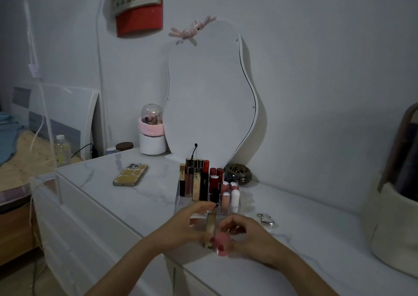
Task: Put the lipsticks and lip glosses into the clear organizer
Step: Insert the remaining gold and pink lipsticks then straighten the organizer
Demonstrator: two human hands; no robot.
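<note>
Both hands (pixel 237 232) grip gold tube (pixel 211 227) before organizer (pixel 181 201) (tubes upright inside).

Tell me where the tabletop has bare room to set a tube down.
Bare marble lies between the phone and the clear organizer, and right of the keyring toward the cream basket. Crowded: the organizer's slots and the front edge, where both hands hold a gold tube.
</note>
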